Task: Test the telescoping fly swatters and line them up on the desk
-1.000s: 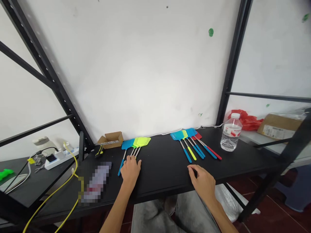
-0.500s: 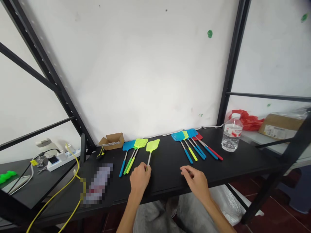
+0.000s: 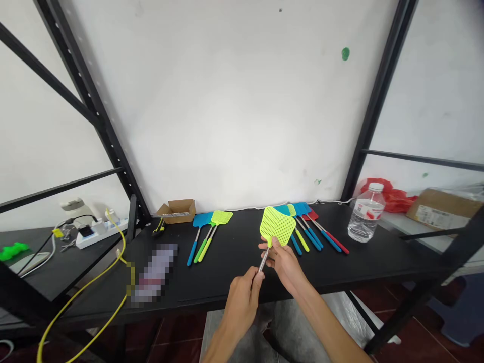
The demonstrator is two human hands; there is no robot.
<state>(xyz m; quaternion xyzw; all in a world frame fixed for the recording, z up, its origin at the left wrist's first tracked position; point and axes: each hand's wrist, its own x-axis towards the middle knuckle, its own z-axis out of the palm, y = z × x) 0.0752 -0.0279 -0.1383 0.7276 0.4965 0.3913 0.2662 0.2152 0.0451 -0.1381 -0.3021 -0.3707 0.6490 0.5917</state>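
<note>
We find the left hand (image 3: 242, 297) pinched on the metal shaft of a yellow-green fly swatter (image 3: 277, 225), held lifted over the front middle of the black table (image 3: 234, 272). The right hand (image 3: 284, 259) grips the same swatter just below its mesh head. We note two swatters (image 3: 206, 234) lying toward the table's back left, a fanned group (image 3: 310, 229) toward the back right, a water bottle (image 3: 365, 214) near the right edge.
</note>
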